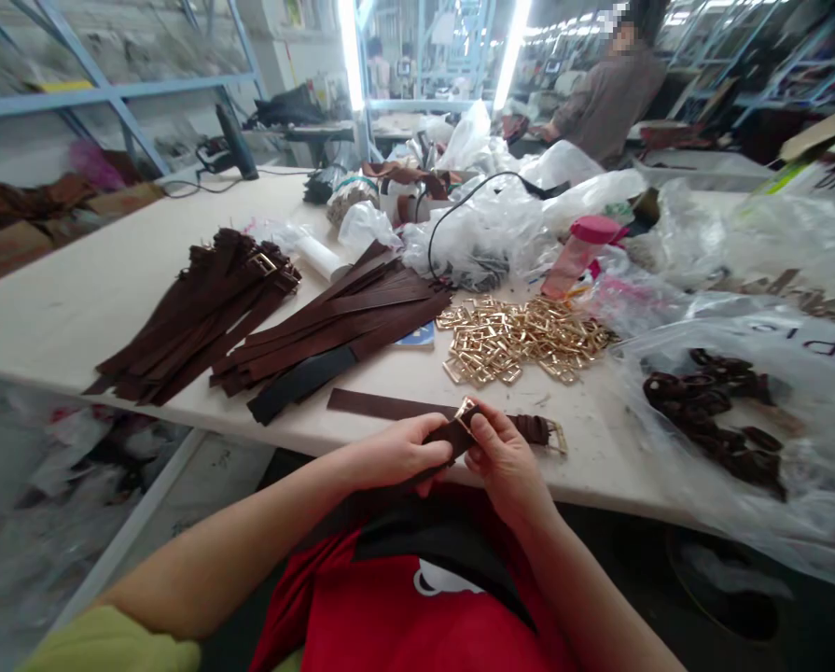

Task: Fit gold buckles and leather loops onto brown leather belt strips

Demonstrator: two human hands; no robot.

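Note:
Close to the table's front edge, my left hand (pixel 417 453) grips a dark brown strap (pixel 457 437) between thumb and fingers. A gold buckle (pixel 466 407) sits at the strap's upper end, and my right hand (pixel 505 457) pinches the strap end and buckle there. Just behind my hands lies another brown strap (pixel 368 403) with a buckle (pixel 557 437) at its right end. Beyond it is a heap of loose gold buckles (pixel 521 341). To the left rests a fanned stack of brown straps (pixel 347 313).
Farther left is a bundle of buckled straps (pixel 200 317). A plastic bag (pixel 669 448) holding dark leather loops (pixel 725 411) hangs over the right front edge. Clear bags (pixel 507 224), a pink-lidded bottle (pixel 581 252) and a black cable crowd the back. Another person (pixel 609 93) stands beyond.

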